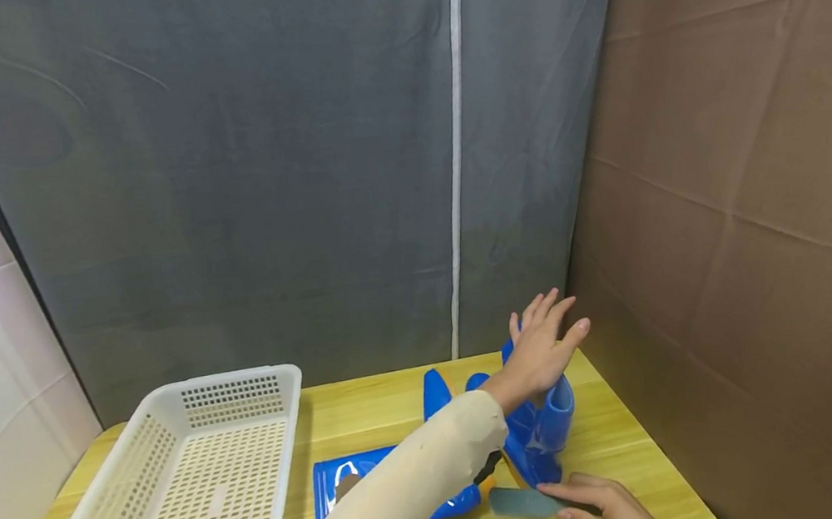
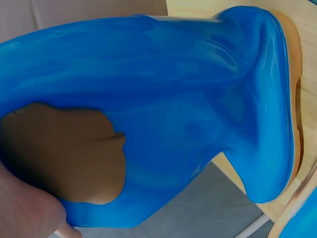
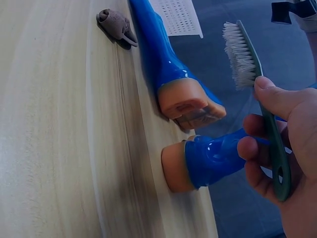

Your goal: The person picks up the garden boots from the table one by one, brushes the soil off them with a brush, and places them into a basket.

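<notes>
A blue boot (image 1: 546,435) with an orange sole stands upright at the right of the table. My left hand (image 1: 541,352) is at its top, fingers spread and straight. The left wrist view shows a brown patch (image 2: 67,151) on this boot's shaft, right beside the edge of the hand. My right hand (image 3: 302,134) grips the green handle of a brush (image 3: 272,144), thumb along it. White bristles (image 3: 240,54) face away from the palm. A second blue boot (image 1: 353,464) lies on its side, partly hidden by my left sleeve, with a brown patch (image 1: 346,485) on its shaft.
A white perforated plastic basket (image 1: 290,405) stands on the left of the wooden table (image 1: 370,406). A brown lump (image 3: 116,25) lies on the table near the lying boot. Grey cloth (image 1: 266,182) hangs behind, and a brown cloth wall (image 1: 747,177) rises at the right.
</notes>
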### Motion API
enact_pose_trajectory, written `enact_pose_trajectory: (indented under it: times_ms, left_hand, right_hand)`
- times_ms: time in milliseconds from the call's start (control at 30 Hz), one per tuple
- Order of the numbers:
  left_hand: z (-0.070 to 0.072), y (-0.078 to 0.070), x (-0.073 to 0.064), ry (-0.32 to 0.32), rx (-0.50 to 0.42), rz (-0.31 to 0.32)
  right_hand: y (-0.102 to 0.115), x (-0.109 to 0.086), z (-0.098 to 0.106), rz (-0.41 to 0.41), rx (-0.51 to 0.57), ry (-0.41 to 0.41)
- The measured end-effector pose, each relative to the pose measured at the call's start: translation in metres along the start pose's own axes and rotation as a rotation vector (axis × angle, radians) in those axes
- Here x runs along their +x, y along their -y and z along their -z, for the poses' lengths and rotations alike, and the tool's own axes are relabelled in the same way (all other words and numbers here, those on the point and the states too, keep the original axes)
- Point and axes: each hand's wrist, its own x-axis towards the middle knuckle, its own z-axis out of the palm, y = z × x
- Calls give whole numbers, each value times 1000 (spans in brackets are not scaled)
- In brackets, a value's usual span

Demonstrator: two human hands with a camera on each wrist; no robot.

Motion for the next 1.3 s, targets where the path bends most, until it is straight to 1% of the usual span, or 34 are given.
enact_pose_trajectory:
  times_ms: [133, 200, 267, 333, 400, 467, 600, 733, 800, 867, 900, 967, 1033, 1100, 1133, 1200, 1300]
  left_hand:
    - [-1, -1, -3, 2, 33, -7]
    - [0, -1, -4, -7, 56, 8]
    - [1, -3, -5, -14, 93, 43]
    - [3, -5, -5, -19, 139, 95]
    - [5, -9, -5, -9, 188, 148]
    - [7, -13, -5, 12, 237, 187]
    - [11, -19, -4, 51, 354, 241]
    - [13, -24, -2, 94, 544, 282]
    - [14, -26, -2, 109, 627, 284]
    - [14, -26, -1, 120, 668, 273]
    - [14, -27, -1, 126, 671, 261]
    - [15, -28, -2, 139, 635, 225]
    - [16, -29, -3, 160, 548, 183]
    - [19, -29, -6, 200, 447, 137]
    - [21, -29, -8, 235, 383, 119]
    - [24, -27, -11, 320, 282, 85]
    - [31, -22, -13, 453, 220, 6]
  right_hand:
    - [-2, -2, -1, -15, 13, 13]
    - [-3, -3, -1, -23, 17, 18]
    - [-3, -4, -1, -21, 20, 21]
    - [-3, -4, -1, -20, 22, 23]
    - [-3, -4, 0, -18, 27, 26]
    - [-3, -4, 0, -22, 34, 33]
    - [-3, -4, 1, -22, 51, 44]
    - [-5, -5, 0, -16, 47, 46]
    - [-5, -5, 0, -11, 47, 44]
    - [-5, -5, 0, -2, 47, 42]
    - [-5, -5, 0, 5, 50, 42]
    - [-5, -5, 0, 26, 47, 35]
    - [-5, -5, 1, 36, 43, 30]
    - [-5, -6, 1, 39, 42, 27]
    - [-5, -7, 1, 40, 43, 26]
    - [-5, -8, 1, 33, 54, 30]
    - [-5, -8, 1, 37, 70, 31]
